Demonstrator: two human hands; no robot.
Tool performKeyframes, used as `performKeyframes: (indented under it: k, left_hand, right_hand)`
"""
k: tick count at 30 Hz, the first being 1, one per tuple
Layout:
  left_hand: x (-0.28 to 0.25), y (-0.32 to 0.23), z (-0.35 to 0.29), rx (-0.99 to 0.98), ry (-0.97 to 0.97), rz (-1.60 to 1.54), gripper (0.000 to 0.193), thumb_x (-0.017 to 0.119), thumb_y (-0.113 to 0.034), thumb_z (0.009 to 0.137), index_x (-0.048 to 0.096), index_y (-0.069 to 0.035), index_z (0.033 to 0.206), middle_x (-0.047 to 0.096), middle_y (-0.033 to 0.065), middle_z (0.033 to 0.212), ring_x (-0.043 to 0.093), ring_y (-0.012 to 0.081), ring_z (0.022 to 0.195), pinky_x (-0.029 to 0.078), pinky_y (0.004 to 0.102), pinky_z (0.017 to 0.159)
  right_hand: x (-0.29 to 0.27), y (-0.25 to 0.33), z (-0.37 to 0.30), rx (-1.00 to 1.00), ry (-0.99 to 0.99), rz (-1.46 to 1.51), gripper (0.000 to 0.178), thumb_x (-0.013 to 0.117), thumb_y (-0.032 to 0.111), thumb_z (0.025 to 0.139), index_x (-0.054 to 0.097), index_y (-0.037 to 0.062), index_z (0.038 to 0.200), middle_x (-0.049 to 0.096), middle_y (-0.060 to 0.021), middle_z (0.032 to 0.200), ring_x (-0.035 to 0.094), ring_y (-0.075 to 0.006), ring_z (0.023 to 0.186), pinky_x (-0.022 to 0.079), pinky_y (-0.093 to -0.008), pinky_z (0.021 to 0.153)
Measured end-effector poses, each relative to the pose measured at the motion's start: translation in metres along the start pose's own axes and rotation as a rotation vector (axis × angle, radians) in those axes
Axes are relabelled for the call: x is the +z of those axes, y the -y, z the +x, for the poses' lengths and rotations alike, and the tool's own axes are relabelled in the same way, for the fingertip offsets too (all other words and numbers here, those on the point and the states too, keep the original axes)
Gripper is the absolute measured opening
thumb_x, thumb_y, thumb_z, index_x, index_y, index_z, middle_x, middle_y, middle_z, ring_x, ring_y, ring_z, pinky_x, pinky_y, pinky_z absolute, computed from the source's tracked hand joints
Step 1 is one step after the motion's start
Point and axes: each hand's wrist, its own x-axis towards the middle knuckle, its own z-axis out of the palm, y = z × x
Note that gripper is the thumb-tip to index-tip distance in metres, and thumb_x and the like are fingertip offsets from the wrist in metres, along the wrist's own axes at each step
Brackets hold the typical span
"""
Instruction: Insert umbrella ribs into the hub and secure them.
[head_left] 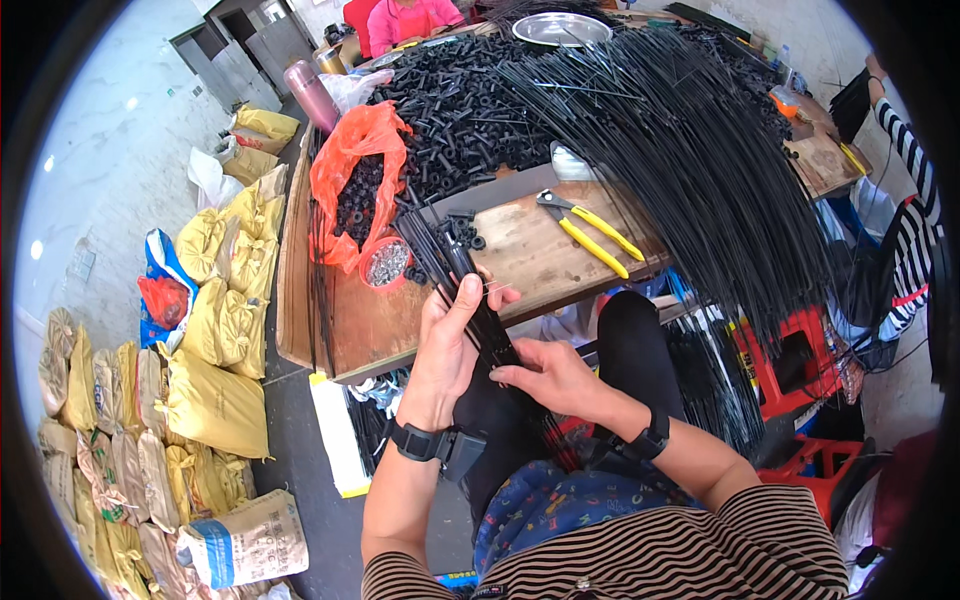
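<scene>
My left hand is wrapped around a bundle of thin black rods that slants from the table edge down toward my lap. My right hand pinches the lower part of the same bundle with thumb and fingers. Both wrists wear black bands. Just beyond my left hand, a small red bowl of little metal pieces and a few loose black plastic tubes lie on the wooden table.
Yellow-handled pliers lie on the table. A big heap of black tubes, an orange bag and a fan of long black rods fill the back. Yellow sacks line the floor at left. A person in stripes stands at right.
</scene>
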Motion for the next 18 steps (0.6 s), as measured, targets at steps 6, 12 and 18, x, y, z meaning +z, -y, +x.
performKeyframes:
  k: [6,12,18]
  left_hand:
    - [0.006,-0.008,-0.005,-0.076,0.07,-0.071,0.031,0.057,-0.034,0.093,0.048,-0.008,0.108,0.049,0.0017,0.076,0.057,0.0186,0.074,0.048,0.0333,0.07]
    - [0.01,-0.002,-0.006,-0.06,0.015,-0.094,0.031,0.053,-0.036,0.095,0.047,-0.008,0.108,0.044,0.0005,0.074,0.041,0.0089,0.059,0.036,0.0249,0.055]
    - [0.022,-0.004,-0.008,-0.034,-0.179,-0.006,0.029,0.047,-0.037,0.098,0.049,-0.008,0.103,0.048,-0.0012,0.074,0.045,0.0079,0.06,0.038,0.0231,0.055]
  right_hand:
    - [-0.011,0.006,0.006,0.036,0.193,0.168,0.018,0.066,0.015,0.087,0.061,-0.0009,0.081,0.058,-0.0012,0.065,0.048,-0.0041,0.061,0.041,-0.0255,0.054]
    - [-0.029,0.034,0.006,0.111,0.285,-0.242,0.029,0.069,0.026,0.084,0.062,-0.0012,0.082,0.061,-0.0079,0.068,0.055,-0.0122,0.06,0.044,-0.0292,0.055]
    - [-0.039,0.08,0.021,-0.137,-0.261,-0.31,0.037,0.07,0.029,0.081,0.06,-0.0034,0.097,0.064,-0.0126,0.072,0.064,-0.0208,0.066,0.05,-0.0318,0.061]
